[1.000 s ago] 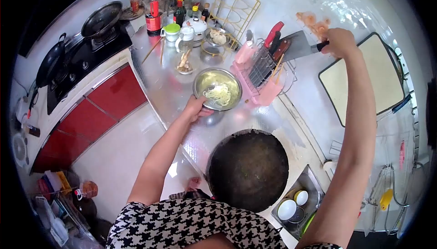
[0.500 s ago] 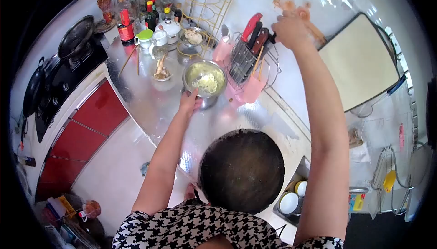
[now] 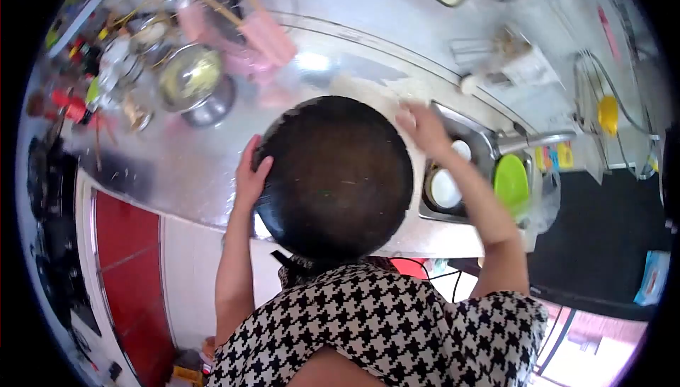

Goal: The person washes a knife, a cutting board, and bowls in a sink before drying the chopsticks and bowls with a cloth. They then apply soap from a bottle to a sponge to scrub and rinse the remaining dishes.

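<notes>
The left hand [image 3: 249, 180] is at the rim of a large dark disc [image 3: 333, 178], which looks like a chopping block, at nine o'clock; its thumb is spread from the fingers and reaches onto the edge, though how firmly it presses cannot be told. The right hand [image 3: 425, 132] is at two o'clock, just beyond the opposite side of the rim, with its fingers partly curled and blurred. Nothing shows in it, and whether it touches the disc or how far its fingers are closed cannot be told. The disc fills the middle of the view, between the two hands. Being round, it has no long axis, so the line that matters runs across it from nine to two o'clock, and the left hand is the nearer, in contact. Its lower edge, at six o'clock, comes close to the person's black-and-white patterned top [image 3: 368, 309] and overlaps the near edge of the counter [image 3: 188, 164]. Well apart, at ten o'clock from the disc, is a metal bowl [image 3: 168, 84] with pale food inside. At three o'clock is a sink [image 3: 443, 215] holding a white bowl [image 3: 446, 189], with the right forearm crossing over it.
</notes>
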Motion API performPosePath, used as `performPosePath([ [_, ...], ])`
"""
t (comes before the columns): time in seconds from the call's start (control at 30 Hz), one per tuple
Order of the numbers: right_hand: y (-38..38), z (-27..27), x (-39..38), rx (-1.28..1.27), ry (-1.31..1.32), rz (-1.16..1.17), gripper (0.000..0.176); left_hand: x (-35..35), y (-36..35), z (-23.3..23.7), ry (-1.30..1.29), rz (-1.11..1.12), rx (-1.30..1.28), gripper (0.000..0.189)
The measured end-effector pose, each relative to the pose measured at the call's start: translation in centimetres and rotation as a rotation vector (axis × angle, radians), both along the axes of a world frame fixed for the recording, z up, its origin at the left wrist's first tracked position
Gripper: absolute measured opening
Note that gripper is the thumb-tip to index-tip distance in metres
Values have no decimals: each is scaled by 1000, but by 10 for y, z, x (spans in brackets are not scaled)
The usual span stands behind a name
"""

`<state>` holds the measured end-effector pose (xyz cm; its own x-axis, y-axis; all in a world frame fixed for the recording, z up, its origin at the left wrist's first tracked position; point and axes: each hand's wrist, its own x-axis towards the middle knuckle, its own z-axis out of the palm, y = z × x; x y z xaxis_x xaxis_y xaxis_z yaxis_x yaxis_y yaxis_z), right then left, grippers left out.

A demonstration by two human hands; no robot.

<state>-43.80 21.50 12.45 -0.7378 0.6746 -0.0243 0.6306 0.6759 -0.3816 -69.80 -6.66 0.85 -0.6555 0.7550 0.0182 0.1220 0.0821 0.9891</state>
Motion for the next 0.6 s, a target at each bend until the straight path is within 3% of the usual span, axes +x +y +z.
performPosePath([
  [0.07, -27, -67, 80, 116, 81, -139, 45, 4, 5, 6, -23, 5, 39, 56],
  [0.13, -64, -93, 120, -6, 103, -251, 46, 3, 8, 9, 82, 2, -33, 55],
  [0.2, -92, -112, 125, 116, 185, -262, 48, 14, 12, 18, 6, 2, -16, 55],
  [0.27, -96, -112, 119, -136, 267, -511, 49, 26, 20, 7, 45, 6, 15, 54],
  [0.3, -92, -116, 120, -152, 313, -585, 48, 39, 25, 15, -66, 5, 49, 54],
  [0.4, -52, -125, 163, -93, 426, -694, 45, 94, 55, -6, 66, -9, 25, 54],
  [0.47, -28, -108, 194, -103, 314, -720, 43, 139, 72, -3, 143, -4, -4, 56],
  [0.5, -12, -110, 209, 21, 268, -673, 41, 161, 80, -1, 178, 15, -9, 57],
  [0.6, 35, -109, 256, -66, 137, -695, 46, 226, 97, 6, 180, 88, 0, 59],
])
